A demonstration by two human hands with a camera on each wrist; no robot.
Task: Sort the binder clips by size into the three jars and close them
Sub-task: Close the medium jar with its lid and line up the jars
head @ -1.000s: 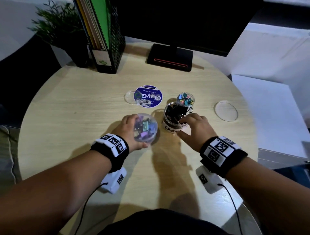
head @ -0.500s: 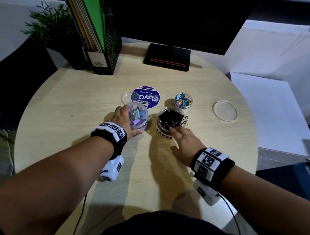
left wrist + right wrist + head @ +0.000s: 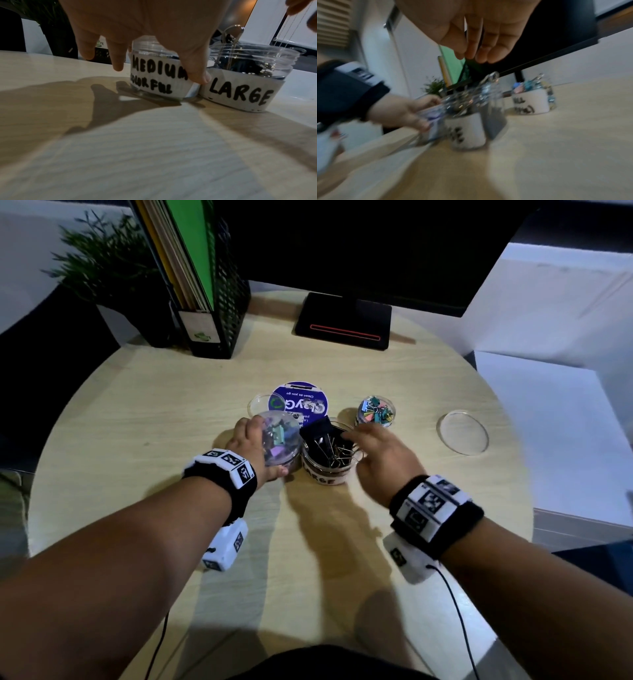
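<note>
Centrally, your left hand curls round the upright jar lettered "MEDIUM COLORFUL", thumb on its label. Touching it at 3 o'clock stands the open "LARGE" jar, black clips' wire handles jutting above its rim. Your right hand hovers over it, fingers loosely extended, holding nothing. The small jar stands at 1 o'clock.

Black wristbands with white coded tags

dim room | hard forward shadows | right wrist view motion-blurred | edges warped
</note>
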